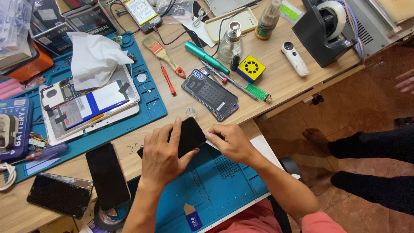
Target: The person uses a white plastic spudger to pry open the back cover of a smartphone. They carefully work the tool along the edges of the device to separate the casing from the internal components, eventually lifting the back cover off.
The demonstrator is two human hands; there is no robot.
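My left hand (161, 151) lies over a black smartphone (189, 134), fingers spread across its dark face and pressing it down on the blue work mat (215, 185). My right hand (230, 142) pinches the phone's right edge with thumb and fingers. The phone is tilted, its upper corner toward the table's edge. Much of its lower half is hidden under my left hand.
An opened tablet (86, 108) with white tissue (95, 56) lies on a second blue mat at left. Two dark phones (107, 174) (60, 195) rest near the front left. A phone back cover (210, 92), brush (161, 54), screwdrivers, glass bottle (230, 43) and yellow box (251, 68) crowd the wooden table. Another person's legs (371, 146) are at right.
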